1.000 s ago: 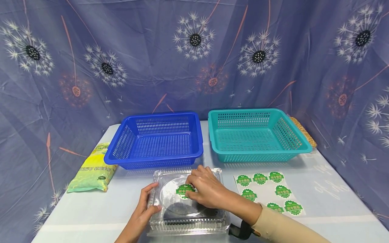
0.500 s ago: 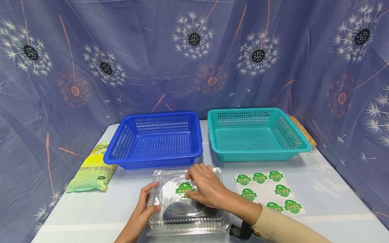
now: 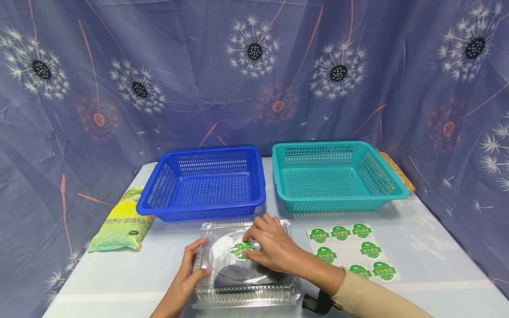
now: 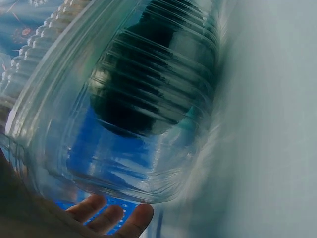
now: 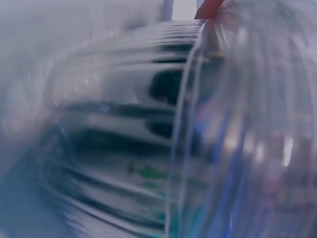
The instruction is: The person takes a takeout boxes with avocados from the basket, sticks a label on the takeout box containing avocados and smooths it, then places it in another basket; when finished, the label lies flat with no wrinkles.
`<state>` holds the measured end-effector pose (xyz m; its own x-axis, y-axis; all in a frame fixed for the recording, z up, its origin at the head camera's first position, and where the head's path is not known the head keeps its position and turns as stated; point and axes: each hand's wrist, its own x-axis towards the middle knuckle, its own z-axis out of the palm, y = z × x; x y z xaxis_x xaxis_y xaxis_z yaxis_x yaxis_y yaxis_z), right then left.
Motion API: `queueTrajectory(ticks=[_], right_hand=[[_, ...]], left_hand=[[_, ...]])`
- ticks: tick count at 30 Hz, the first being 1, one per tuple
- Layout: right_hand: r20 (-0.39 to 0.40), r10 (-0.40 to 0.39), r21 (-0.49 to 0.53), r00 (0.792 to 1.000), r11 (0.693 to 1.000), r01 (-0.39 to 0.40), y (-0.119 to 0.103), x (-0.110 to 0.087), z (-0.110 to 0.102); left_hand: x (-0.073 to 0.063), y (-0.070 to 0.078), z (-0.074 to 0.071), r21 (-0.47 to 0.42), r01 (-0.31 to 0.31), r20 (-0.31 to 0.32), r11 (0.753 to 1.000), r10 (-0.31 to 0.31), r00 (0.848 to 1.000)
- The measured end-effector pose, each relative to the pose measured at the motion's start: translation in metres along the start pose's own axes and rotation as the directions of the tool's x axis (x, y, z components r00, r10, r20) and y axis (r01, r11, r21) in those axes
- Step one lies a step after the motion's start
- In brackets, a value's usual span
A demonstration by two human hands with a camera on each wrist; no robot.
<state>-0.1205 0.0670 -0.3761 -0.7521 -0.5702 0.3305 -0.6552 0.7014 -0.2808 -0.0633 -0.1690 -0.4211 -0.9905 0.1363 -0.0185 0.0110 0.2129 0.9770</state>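
A clear plastic clamshell box (image 3: 242, 293) with a dark base lies at the front middle of the table. My left hand (image 3: 188, 274) grips its left side, thumb on the near part and forefinger farther back. In the left wrist view, fingertips (image 4: 141, 218) show at the box's edge. Over the lid's oval panel, my right hand (image 3: 272, 245) holds the right edge of a round green-and-white sticker (image 3: 240, 251) with bent thumb and forefinger. The sticker overlaps the lid in the head view. Blurred clear plastic (image 5: 114, 94) fills most of the right wrist view.
A white sheet (image 3: 346, 251) with several green stickers lies right of the box. Behind stand a blue basket (image 3: 199, 211) and a teal basket (image 3: 338, 205). A yellow-green bag (image 3: 121, 225) lies at the left. A woven item (image 3: 397, 171) is partly hidden behind the teal basket.
My right fingers lifted slightly off the sticker's upper edge, then came back closer to it. The glare on the sticker changed. The left hand and box stay in place.
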Motion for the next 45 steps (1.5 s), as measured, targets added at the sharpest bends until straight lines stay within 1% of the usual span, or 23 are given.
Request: queueTrajectory(ticks=[3,8,12,14,16,17,19,22,24,25,27,32,35,38,42,45], right_hand=[[-0.016,-0.002,-0.014,1.000,1.000,0.002,0.001,-0.002,0.000],[-0.080,-0.028,-0.049,0.996,0.999,0.024,0.003,-0.005,0.002],[-0.140,-0.036,-0.072,0.989,0.997,0.026,0.004,-0.008,0.003],[-0.158,-0.039,-0.073,0.987,0.997,0.028,0.005,-0.009,0.004],[-0.167,-0.043,-0.071,0.985,0.997,0.032,0.006,-0.009,0.005],[-0.170,-0.048,-0.071,0.984,0.997,0.036,0.006,-0.009,0.005],[-0.177,-0.056,-0.074,0.983,0.996,0.043,0.006,-0.009,0.006],[-0.188,-0.065,-0.078,0.980,0.996,0.051,0.007,-0.010,0.007],[-0.196,-0.070,-0.081,0.978,0.995,0.055,0.007,-0.010,0.008],[-0.199,-0.072,-0.082,0.977,0.995,0.056,0.008,-0.010,0.008],[-0.200,-0.072,-0.081,0.977,0.995,0.057,0.008,-0.010,0.008],[-0.190,-0.067,-0.076,0.979,0.996,0.054,0.009,-0.010,0.009],[-0.185,-0.067,-0.075,0.981,0.996,0.054,0.008,-0.010,0.009],[-0.188,-0.072,-0.078,0.979,0.995,0.058,0.009,-0.010,0.009],[-0.187,-0.076,-0.080,0.979,0.995,0.062,0.009,-0.010,0.009],[-0.176,-0.073,-0.082,0.982,0.995,0.059,0.009,-0.010,0.009]], left_hand=[[0.000,0.002,0.000,0.004,0.004,-0.012,1.000,-0.004,1.000],[-0.002,0.004,-0.001,0.041,-0.029,-0.016,0.999,0.030,0.999],[-0.003,0.005,-0.003,0.114,-0.062,-0.015,0.992,0.064,0.998],[-0.004,0.007,-0.005,0.166,-0.081,-0.016,0.983,0.085,0.996],[-0.004,0.010,-0.007,0.229,-0.107,-0.031,0.968,0.117,0.993],[-0.004,0.012,-0.009,0.266,-0.123,-0.043,0.956,0.139,0.989],[-0.002,0.017,-0.011,0.343,-0.160,-0.067,0.926,0.193,0.979],[0.001,0.025,-0.012,0.436,-0.219,-0.092,0.873,0.285,0.954],[0.004,0.030,-0.010,0.471,-0.258,-0.080,0.843,0.332,0.940],[0.006,0.032,-0.008,0.479,-0.277,-0.073,0.833,0.352,0.933],[0.009,0.035,-0.003,0.509,-0.323,-0.043,0.798,0.398,0.916],[0.018,0.039,0.009,0.603,-0.412,0.035,0.684,0.493,0.869],[0.022,0.040,0.014,0.628,-0.431,0.054,0.648,0.516,0.855],[0.025,0.040,0.017,0.655,-0.430,0.067,0.622,0.519,0.852],[0.029,0.040,0.019,0.695,-0.429,0.078,0.577,0.533,0.843],[0.030,0.040,0.021,0.718,-0.426,0.080,0.550,0.542,0.836]])
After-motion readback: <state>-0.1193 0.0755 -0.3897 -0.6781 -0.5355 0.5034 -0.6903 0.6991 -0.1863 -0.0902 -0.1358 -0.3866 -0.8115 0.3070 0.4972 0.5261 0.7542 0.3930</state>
